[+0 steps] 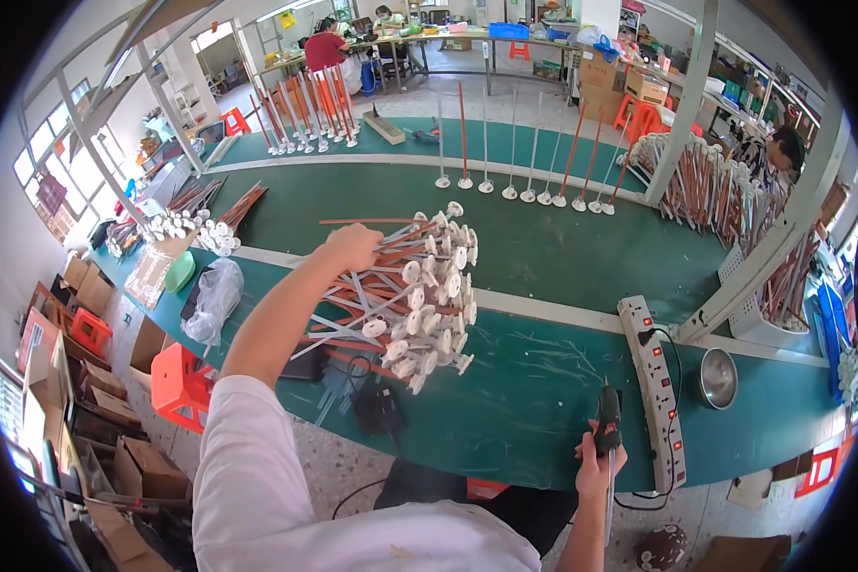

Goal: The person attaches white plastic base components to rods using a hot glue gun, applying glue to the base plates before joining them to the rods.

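Note:
A large pile of brown and grey rods with white round disc ends (419,296) lies on the green table in front of me. My left hand (356,248) reaches over the pile's far left side, its fingers closed around a rod there; the fingertips are partly hidden. A brown rod (338,222) sticks out to the left just beyond that hand. My right hand (601,461) is wrapped around the handle of a dark glue gun (608,415) near the table's front edge, nozzle pointing away from me. A pale glue stick (608,496) extends from its back.
A white power strip (654,391) and a metal bowl (718,378) are at the right. Rods stand upright on discs in a row (527,194) and a far-left group (315,143). A plastic bag (217,300) and green dish (179,272) lie left. Other people sit farther back.

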Motion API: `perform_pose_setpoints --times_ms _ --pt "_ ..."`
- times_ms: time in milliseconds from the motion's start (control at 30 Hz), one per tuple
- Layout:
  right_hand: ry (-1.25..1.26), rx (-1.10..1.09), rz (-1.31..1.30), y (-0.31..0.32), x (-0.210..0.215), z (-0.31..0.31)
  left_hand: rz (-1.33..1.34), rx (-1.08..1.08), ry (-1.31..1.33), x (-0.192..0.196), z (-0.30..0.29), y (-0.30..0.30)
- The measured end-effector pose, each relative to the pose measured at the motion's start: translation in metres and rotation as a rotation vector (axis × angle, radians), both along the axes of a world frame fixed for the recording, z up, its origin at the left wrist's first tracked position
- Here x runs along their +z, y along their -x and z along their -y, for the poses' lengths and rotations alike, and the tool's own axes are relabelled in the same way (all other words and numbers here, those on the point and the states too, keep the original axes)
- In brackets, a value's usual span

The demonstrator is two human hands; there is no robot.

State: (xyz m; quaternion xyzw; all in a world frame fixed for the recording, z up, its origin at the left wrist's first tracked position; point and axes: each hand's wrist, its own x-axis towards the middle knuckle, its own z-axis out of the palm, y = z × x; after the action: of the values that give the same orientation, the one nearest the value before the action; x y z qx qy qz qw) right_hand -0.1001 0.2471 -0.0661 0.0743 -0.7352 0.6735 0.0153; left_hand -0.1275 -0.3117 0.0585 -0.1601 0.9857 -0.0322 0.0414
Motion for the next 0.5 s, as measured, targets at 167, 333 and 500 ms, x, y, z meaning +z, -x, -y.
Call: perform_pose_setpoints --times_ms 167,333,500 --pt "0.050 -0.074 0.007 0.000 0.000 0.005 -0.079 0.120 0.017 0.021 -0.007 -0.003" --pt "-0.019 -0.039 0.013 0.001 0.004 0.001 -0.019 0.288 0.015 0.019 -0.028 -0.054" --pt "0.000 -0.085 0.016 -0.003 0.012 0.005 -0.438 0.177 -0.176 -0.006 -0.048 -0.086"
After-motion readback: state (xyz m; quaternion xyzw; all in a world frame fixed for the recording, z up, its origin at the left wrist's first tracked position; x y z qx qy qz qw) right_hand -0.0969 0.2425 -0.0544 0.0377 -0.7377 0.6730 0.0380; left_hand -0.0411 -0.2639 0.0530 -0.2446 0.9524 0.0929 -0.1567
